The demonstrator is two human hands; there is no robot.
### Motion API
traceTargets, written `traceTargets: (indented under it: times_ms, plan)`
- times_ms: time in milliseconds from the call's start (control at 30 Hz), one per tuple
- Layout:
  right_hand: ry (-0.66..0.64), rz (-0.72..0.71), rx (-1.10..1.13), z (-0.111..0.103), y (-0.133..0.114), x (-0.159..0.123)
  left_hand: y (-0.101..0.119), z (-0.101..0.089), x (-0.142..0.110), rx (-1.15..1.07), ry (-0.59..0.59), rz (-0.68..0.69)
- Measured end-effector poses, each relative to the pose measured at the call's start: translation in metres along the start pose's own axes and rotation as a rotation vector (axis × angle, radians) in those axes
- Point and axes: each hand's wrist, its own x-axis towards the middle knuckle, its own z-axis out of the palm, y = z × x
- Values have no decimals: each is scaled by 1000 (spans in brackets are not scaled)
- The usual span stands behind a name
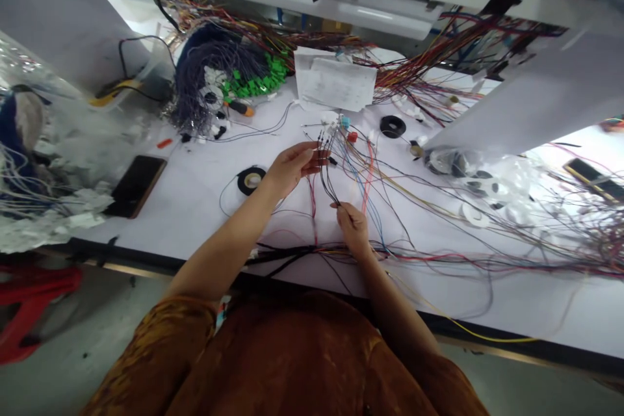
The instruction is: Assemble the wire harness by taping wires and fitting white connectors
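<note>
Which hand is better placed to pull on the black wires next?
Probably the right hand: its fingertips pinch the black wires, while the left hand lies flatter against them higher up.

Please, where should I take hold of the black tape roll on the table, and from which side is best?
Probably pinch the black tape roll across its outer rim, coming from above on the near side. It lies flat on the white table, so the rim is free for thumb and fingers, and this side keeps away from the left hand, which holds black wires.
</note>
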Motion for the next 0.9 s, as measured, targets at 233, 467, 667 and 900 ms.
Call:
traceTargets:
  times_ms: [233,467,667,900]
  plan:
    - [-24,-41,-52,1,-3,-1,3,0,-1,32,100,21]
    - [-21,-51,-91,2,-5,0,8,-3,0,39,149,-5]
    - [-34,-45,-106,1,-5,0,7,-5,3,66,155,-18]
    - [-31,-37,-97,2,-7,1,10,-5,0,202,109,87]
